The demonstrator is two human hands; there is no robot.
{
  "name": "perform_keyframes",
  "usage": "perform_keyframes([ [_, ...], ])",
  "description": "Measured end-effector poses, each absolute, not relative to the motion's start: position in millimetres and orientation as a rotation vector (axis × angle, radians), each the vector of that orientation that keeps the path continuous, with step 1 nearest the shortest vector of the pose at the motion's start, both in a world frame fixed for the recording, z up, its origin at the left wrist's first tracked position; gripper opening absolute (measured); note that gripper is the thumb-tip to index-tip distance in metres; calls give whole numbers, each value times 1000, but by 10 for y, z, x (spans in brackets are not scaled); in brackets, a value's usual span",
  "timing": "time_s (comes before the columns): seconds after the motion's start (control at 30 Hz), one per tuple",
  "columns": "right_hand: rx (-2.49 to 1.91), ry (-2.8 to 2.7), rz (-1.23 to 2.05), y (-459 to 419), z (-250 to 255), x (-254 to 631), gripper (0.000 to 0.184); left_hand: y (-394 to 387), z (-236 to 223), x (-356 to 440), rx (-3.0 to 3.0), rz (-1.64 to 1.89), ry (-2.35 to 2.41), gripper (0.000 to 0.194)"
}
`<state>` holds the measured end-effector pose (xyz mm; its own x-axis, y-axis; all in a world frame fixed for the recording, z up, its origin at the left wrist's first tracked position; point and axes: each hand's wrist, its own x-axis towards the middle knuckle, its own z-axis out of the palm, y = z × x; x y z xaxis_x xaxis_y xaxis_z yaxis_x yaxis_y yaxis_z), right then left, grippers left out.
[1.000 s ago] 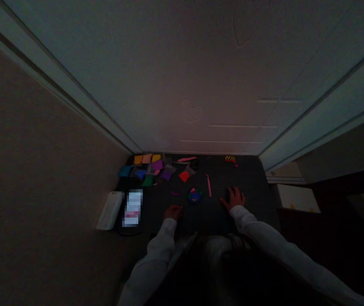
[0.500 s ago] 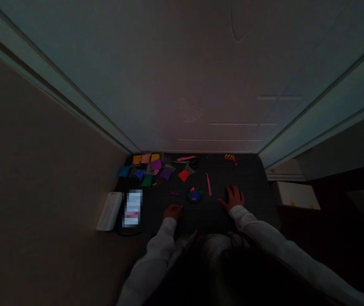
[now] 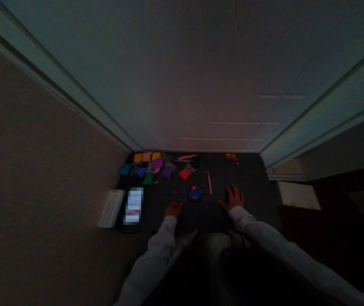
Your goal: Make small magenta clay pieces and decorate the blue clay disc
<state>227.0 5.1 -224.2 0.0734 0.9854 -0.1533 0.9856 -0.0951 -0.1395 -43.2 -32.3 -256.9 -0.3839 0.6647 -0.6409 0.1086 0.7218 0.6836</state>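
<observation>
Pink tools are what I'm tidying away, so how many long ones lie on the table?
2: the back pink tool lies by the scissors; the front pink tool lies behind and right of the round blue piece. Others could be hidden by the packets.

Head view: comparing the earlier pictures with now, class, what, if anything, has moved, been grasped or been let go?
Nothing on the dark table visibly moved, was grasped or let go; only the view shifts slightly. As before: bunched left hand, spread right hand, round dark-blue piece with coloured bits between them, slim pink bent-tip tweezers.
</observation>
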Motion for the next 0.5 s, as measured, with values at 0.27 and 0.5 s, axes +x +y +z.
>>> perform_keyframes([
  [0.27, 2387, 2008, -315, 129, -2255, 2264, 59, -338, -2591, -450, 616, 686, 1863, 19],
  [0.5, 2248, 2164, -301, -4, -2234, 2286, 76, -333, -2547, -435, 610, 678, 1882, 20],
])
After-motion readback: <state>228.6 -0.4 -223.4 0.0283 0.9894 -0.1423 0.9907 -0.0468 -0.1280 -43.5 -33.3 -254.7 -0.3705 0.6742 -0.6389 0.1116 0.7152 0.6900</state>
